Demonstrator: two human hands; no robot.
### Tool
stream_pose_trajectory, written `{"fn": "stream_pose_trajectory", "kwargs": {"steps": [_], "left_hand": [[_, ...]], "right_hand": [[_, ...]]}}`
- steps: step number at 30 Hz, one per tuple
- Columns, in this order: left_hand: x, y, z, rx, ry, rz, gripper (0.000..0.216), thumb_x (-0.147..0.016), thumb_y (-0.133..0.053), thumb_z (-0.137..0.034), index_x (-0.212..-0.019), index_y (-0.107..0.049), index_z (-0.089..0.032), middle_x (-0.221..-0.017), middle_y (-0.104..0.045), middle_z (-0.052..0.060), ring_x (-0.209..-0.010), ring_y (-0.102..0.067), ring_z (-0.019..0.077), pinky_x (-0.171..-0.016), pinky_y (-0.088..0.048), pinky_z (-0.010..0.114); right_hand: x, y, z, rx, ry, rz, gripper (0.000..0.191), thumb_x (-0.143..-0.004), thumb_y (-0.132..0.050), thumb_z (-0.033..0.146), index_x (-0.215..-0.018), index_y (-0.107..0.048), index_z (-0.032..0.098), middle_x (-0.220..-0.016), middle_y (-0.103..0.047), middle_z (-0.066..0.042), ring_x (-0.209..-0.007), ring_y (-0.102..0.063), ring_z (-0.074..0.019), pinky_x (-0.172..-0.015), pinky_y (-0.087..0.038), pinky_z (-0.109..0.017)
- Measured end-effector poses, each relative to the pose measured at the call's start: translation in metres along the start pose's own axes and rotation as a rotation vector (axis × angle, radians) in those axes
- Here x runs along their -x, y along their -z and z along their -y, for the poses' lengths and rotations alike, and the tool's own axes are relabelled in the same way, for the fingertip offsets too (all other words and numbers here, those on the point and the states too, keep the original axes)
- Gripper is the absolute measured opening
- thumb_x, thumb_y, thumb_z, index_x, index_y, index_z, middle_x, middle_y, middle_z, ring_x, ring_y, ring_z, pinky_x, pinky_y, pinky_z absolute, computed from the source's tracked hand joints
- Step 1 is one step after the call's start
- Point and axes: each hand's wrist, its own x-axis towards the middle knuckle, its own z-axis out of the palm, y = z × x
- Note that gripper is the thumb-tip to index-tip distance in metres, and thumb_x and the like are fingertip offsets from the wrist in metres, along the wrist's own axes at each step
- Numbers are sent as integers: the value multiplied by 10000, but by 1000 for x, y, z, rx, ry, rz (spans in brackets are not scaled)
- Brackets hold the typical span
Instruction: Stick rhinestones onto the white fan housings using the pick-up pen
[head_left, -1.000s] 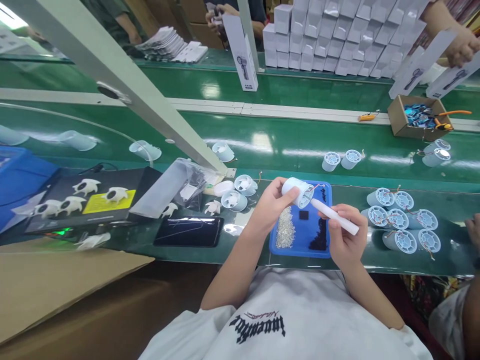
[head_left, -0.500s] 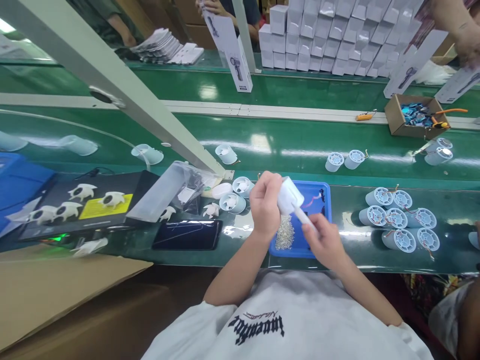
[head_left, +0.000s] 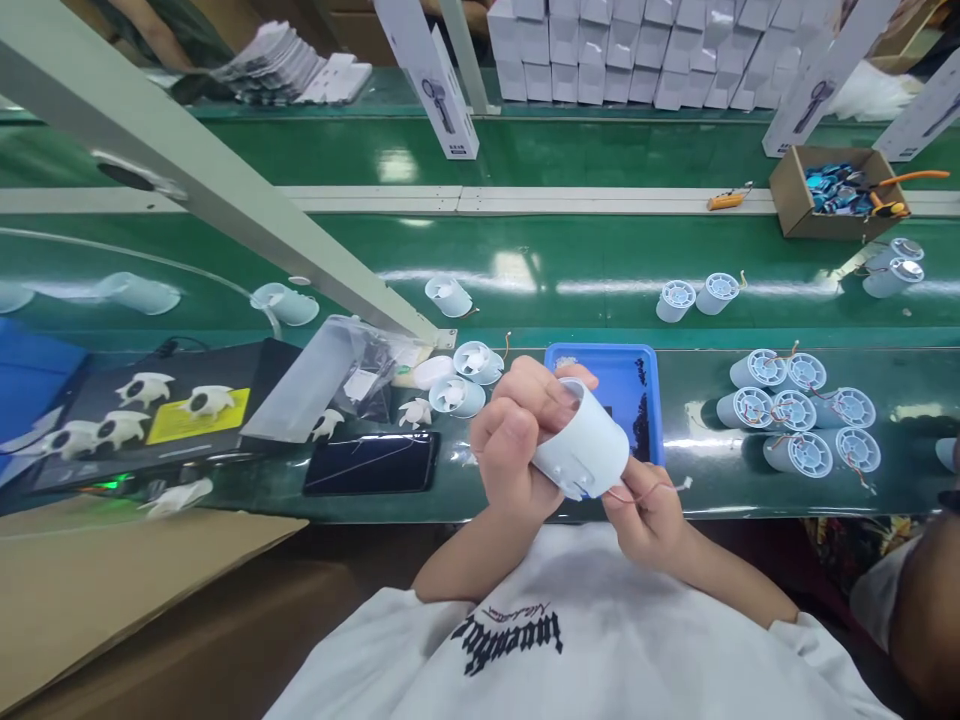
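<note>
My left hand (head_left: 517,430) is wrapped round a light blue cylindrical fan housing (head_left: 589,445), its fingertips at the open upper rim. The housing is tilted in front of my chest, above the near table edge. At its lower end, my right hand (head_left: 649,515) is closed on a thin reddish wire (head_left: 660,488), which ends in a small white plug. Some of the right fingers are hidden behind the housing. Behind both hands lies a blue tray (head_left: 600,357), partly covered, with small black parts (head_left: 641,410) along its right side.
Several wired housings (head_left: 795,437) stand at right. Left of the hands are two housings with white fan blades (head_left: 454,395), a phone (head_left: 371,463) and loose white impellers (head_left: 210,402). A slanted metal post (head_left: 247,210) crosses the left side. Beyond are a carton (head_left: 840,225) and white boxes (head_left: 622,80).
A white piece with a slim stick-like part was between my hands; now the light blue housing is there. Both hands have come lower and nearer, and the view has shifted slightly.
</note>
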Motion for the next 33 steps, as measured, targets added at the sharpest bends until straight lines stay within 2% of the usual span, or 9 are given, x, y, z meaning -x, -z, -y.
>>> {"fn": "stream_pose_trajectory", "kwargs": {"steps": [4,7,10,14,19,23,26,29,33], "left_hand": [[-3,0,15,16,77,123,465,-803,-600,-644,-637,-442,-239,-755,-593,19,-785,-574,181,-816,-530,397],[-10,-5,23,102,277,321,466,-740,-694,-631,-824,-437,-250,-1055,-638,19,-963,-635,194,-783,-544,359],[-17,-7,24,89,486,437,561,-678,-724,-666,-839,-395,-241,-887,-626,6,-909,-668,213,-663,-535,307],[-36,0,24,4,567,397,495,-664,-787,-541,-812,-431,-230,-750,-568,-17,-905,-667,222,-657,-518,288],[-85,7,58,-253,460,426,340,-641,-827,-269,-724,-505,-198,-736,-528,-1,-952,-612,231,-798,-473,323],[-115,2,114,-529,421,603,479,-473,-864,-89,-730,-477,-208,-735,-500,8,-1053,-557,322,-965,-393,435],[-122,-8,145,-769,441,750,559,-374,-849,-5,-758,-493,-201,-814,-520,41,-1133,-505,410,-1031,-314,534],[-122,-14,159,-935,364,875,446,-410,-803,19,-714,-541,-174,-1054,-517,114,-1239,-413,454,-1059,-273,585],[-124,-7,153,-858,325,899,434,-449,-802,-10,-823,-655,-175,-1186,-474,117,-1292,-357,420,-1088,-289,554]], "right_hand": [[-1,3,-2,7,-115,-74,374,-1000,-379,454,-886,-619,191,-491,-421,56,-394,-329,-79,-372,-299,-208],[-6,5,-8,-1,-178,-158,410,-990,-387,500,-1002,-639,176,-515,-425,55,-415,-348,-86,-380,-307,-210],[-13,6,-15,2,-183,-203,427,-978,-395,526,-1007,-645,181,-518,-421,55,-414,-319,-85,-376,-280,-217],[-18,10,-23,47,-233,-140,403,-967,-406,509,-983,-650,188,-493,-402,64,-402,-317,-85,-389,-279,-223],[-15,18,-46,125,-327,-101,250,-915,-508,379,-1066,-602,203,-481,-404,92,-399,-362,-96,-420,-300,-234],[-15,15,-60,134,-293,-194,131,-860,-570,302,-965,-556,226,-485,-427,103,-406,-400,-104,-443,-348,-240],[-19,10,-63,113,-212,-248,123,-814,-643,296,-849,-550,224,-624,-548,48,-513,-517,-115,-504,-434,-246],[-20,7,-69,55,-172,-228,139,-841,-628,330,-846,-550,215,-761,-599,0,-604,-588,-130,-543,-479,-258],[-16,7,-80,11,-236,-149,199,-904,-570,406,-886,-526,213,-722,-591,11,-580,-604,-133,-566,-497,-274]]}}
